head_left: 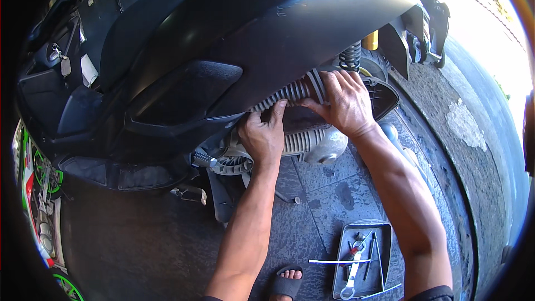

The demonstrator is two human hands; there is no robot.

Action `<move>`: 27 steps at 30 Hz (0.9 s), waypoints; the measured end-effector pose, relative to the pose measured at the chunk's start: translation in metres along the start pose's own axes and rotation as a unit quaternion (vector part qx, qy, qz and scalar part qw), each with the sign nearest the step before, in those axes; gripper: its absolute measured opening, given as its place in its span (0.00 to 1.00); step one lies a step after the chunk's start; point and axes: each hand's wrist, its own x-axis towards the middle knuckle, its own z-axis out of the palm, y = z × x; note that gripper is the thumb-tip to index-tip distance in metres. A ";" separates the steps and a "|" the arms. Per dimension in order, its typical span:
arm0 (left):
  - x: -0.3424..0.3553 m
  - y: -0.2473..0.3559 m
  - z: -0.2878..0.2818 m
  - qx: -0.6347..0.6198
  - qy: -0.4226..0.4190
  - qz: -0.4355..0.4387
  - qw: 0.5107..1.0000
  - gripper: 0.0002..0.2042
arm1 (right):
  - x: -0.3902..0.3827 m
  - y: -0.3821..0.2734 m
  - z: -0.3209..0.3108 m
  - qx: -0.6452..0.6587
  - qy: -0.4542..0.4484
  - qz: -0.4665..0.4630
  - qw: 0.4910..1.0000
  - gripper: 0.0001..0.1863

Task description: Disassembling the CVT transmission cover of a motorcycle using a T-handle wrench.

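A black scooter [262, 28] fills the upper view. Under its side panel runs a grey ribbed hose [293, 90] with a wider collar at its right end. My left hand [262, 134] grips the hose from below, thumb pressed against the ribs. My right hand [348, 103] is closed round the collar end, fingers over the top. Beneath the hose are a finned metal engine case [301, 145] and, behind my right hand, an open dark housing [384, 100]. Above that sits a coil shock absorber [350, 56].
A metal tray [337, 287] with wrenches and rods lies on tiles at lower right. My sandalled foot [287, 284] is at the bottom. A green-wheeled bike [47, 173] stands at the left edge, another vehicle [432, 22] at upper right, beside a concrete edge [457, 89].
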 end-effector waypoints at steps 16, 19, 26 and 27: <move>0.004 0.003 -0.007 -0.096 -0.083 -0.133 0.983 0.18 | 0.043 0.025 0.001 0.125 -0.074 0.174 0.974 0.25; 0.003 -0.001 -0.010 -0.100 -0.064 -0.117 0.986 0.20 | 0.044 0.017 0.005 0.017 -0.166 0.250 0.954 0.29; 0.009 -0.010 0.019 -0.046 0.052 -0.141 0.988 0.20 | 0.019 -0.004 0.005 -0.029 0.040 0.209 0.977 0.25; 0.003 -0.005 0.022 -0.062 0.027 -0.162 0.985 0.21 | -0.001 -0.002 -0.008 -0.005 0.060 0.206 0.977 0.21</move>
